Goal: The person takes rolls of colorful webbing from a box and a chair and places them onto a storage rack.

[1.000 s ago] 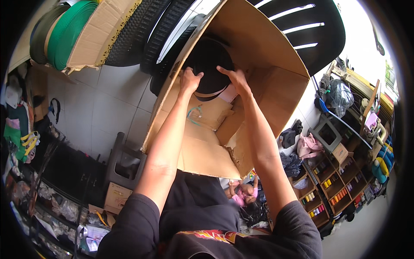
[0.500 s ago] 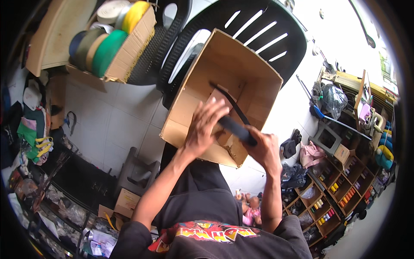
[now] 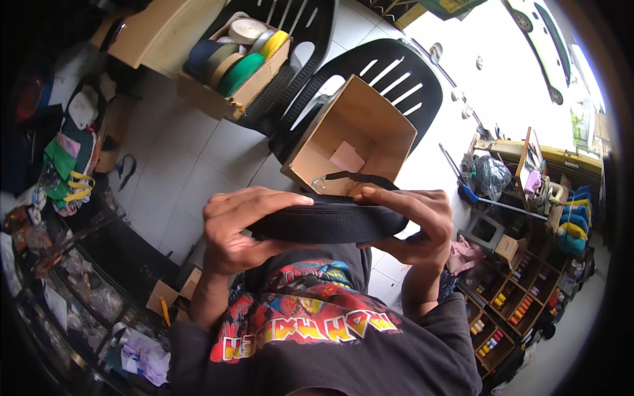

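Note:
Between both hands, close to my chest, is a wide roll of black webbing strap (image 3: 327, 224), seen edge-on. My left hand (image 3: 241, 228) grips its left end, fingers over the top and thumb below. My right hand (image 3: 422, 221) clasps the right end in the same way. A loose end of the strap curls up behind the roll, toward the box. Just beyond stands an open cardboard box (image 3: 386, 119) on a black plastic chair (image 3: 422, 79). A flat light-brown piece of card (image 3: 347, 157) lies inside it.
On another chair at the far left, a second cardboard box (image 3: 261, 82) holds several strap rolls, among them a green roll (image 3: 242, 74). A wooden rack (image 3: 522, 290) with thread spools stands at right. Cluttered shelving (image 3: 86, 297) lines the left side.
The black roll has come up out of the box toward my chest and turned edge-on. My left hand, earlier spread beside it, now grips it together with the right. The view has shifted.

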A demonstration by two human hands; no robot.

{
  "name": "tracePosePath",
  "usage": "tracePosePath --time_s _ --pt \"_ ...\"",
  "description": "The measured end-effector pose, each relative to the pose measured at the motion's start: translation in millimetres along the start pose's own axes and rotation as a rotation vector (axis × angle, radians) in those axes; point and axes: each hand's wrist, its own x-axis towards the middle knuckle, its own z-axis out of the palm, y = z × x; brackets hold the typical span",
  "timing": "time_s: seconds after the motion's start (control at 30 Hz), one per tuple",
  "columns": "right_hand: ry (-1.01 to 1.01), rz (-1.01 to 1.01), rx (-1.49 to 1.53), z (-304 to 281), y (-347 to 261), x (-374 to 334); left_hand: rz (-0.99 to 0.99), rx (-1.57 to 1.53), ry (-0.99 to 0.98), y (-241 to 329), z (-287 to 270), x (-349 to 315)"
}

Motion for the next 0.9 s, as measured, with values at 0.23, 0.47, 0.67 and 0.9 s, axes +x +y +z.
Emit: tracePosePath --time_s 0.23,0.47,0.67,0.9 --pt "0.014 -0.599 0.152 95.7 -74.1 64.0 0.015 0.087 0.414 60.7 -116.0 -100.4" --pt "0.127 -0.749 0.241 200.8 -150.7 92.1 -0.111 -0.032 0.609 70.6 -160.8 -189.2" --pt "-0.123 -0.821 0.312 247.0 -181.0 120.5 -0.315 0.229 0.798 74.1 -187.7 -239.6" --pt "-0.282 -0.665 0.373 278.0 -181.2 166.7 -0.276 -0.008 1.304 82.6 -233.0 -275.3"
